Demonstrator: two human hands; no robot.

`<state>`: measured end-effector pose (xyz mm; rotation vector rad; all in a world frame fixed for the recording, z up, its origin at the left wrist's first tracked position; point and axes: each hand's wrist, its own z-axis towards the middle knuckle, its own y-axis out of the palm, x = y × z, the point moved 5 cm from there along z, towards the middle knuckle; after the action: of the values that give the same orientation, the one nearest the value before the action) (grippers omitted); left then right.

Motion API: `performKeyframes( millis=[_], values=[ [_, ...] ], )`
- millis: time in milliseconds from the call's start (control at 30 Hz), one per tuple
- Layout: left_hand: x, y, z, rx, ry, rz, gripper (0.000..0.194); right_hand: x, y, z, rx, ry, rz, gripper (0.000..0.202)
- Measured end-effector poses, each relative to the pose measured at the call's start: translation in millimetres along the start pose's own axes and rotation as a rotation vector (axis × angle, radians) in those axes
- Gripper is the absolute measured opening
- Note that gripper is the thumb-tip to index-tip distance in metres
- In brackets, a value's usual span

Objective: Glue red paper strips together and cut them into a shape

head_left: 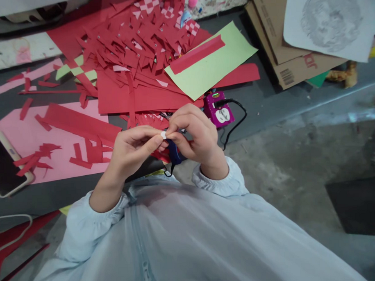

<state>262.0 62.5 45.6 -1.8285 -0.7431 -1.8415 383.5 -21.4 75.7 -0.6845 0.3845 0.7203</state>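
Observation:
My left hand (134, 148) and my right hand (195, 132) meet fingertip to fingertip over the table's front edge. Between them is a small white piece (163, 135), pinched by the thumb and fingers of both hands; it is too small to tell what it is. Just under my right hand shows a dark blue object (175, 152) with a black cord, partly hidden. Beyond my hands lies a large red paper sheet (149, 99) under a heap of folded red paper pieces (141, 39). A pale green sheet (215, 59) with a red strip on it rests to the right.
A purple box (219, 110) with a black cable sits right of my hands. To the left, pink paper (62, 169) carries red scraps, beside a phone (8, 163). Cardboard (311, 68) and a drawing (331, 20) lie at the far right. Concrete floor (283, 161) shows below the edge.

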Motion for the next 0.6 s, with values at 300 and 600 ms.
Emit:
performKeyframes(
  millis=[300,600],
  values=[
    [-6.1,2.2,-0.7,0.035,0.037,-0.064,0.026,9.4,9.4,-5.1,0.025,0.2,0.159,0.022],
    [-10.7,2.8,-0.9,0.1,-0.032,-0.017,0.027,15.0,18.4,-13.9,0.057,0.396,0.265,0.025]
  ],
)
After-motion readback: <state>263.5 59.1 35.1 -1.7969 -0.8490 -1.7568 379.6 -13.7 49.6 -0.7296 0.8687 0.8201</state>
